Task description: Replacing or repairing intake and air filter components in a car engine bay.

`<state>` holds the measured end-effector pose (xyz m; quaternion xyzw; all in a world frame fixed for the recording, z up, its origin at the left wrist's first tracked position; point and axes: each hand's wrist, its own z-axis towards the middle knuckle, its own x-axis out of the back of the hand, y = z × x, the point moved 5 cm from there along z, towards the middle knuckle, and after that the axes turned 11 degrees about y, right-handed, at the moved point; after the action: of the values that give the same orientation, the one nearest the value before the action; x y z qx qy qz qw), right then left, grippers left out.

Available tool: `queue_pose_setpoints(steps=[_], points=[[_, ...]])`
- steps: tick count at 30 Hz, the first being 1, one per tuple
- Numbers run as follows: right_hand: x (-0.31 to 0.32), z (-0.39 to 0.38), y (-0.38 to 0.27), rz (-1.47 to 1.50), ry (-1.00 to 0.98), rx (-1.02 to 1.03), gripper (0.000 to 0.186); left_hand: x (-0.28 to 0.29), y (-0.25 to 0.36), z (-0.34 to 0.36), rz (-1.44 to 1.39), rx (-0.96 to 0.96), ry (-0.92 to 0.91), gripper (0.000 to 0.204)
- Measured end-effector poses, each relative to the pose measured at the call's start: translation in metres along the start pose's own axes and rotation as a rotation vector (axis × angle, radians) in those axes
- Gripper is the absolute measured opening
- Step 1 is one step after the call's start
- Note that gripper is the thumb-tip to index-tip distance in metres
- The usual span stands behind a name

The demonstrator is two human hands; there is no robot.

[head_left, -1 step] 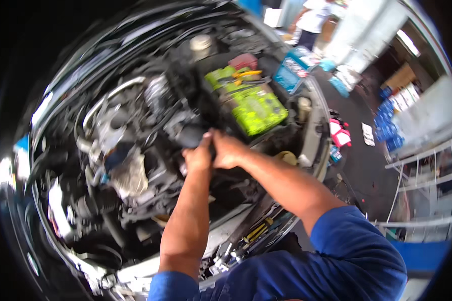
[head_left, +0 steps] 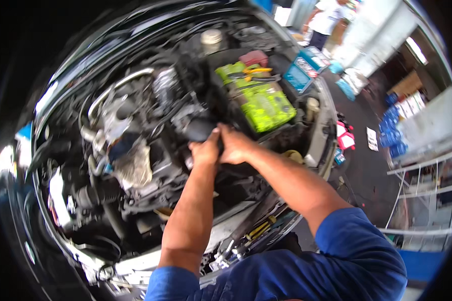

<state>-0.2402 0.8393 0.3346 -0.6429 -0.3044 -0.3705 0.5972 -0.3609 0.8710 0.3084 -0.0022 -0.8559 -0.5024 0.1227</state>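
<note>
Both of my hands are together in the middle of an open engine bay, on a dark rounded part (head_left: 200, 129) that looks like a thick black hose or cover. My left hand (head_left: 204, 152) closes round its near side, the thumb on top. Against its right side, my right hand (head_left: 234, 146) is pressed with curled fingers, mostly hidden from view. The two thumbs nearly meet. Left of the hands lies the engine (head_left: 118, 118), with a crumpled pale cloth (head_left: 135, 168) on it. Blur keeps the part's exact kind unclear.
Right of the hands, yellow-handled pliers (head_left: 258, 74) rest on a bright yellow-green battery-like block (head_left: 268, 108). A teal box (head_left: 301, 72) stands on the bay's far right edge. Tools (head_left: 261, 228) lie along the front edge. Another person (head_left: 326, 22) stands far right.
The scene has shifted slightly to the right in the view as my head moved. Both hands stay on the dark rounded part.
</note>
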Motion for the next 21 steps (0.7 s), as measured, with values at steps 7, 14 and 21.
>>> queue_pose_setpoints(steps=[7, 14, 21], points=[[-0.044, 0.007, 0.039, 0.726, -0.203, -0.246, 0.086, 0.000, -0.025, 0.009, -0.290, 0.035, 0.150, 0.108], [-0.057, -0.001, 0.051, 0.800, -0.235, -0.641, 0.094, 0.003, -0.036, -0.001, -0.097, -0.134, 0.270, 0.105], [-0.063, 0.002, 0.070, 0.874, -0.146, -0.627, 0.100, -0.007, -0.040, -0.003, 0.001, -0.208, 0.309, 0.107]])
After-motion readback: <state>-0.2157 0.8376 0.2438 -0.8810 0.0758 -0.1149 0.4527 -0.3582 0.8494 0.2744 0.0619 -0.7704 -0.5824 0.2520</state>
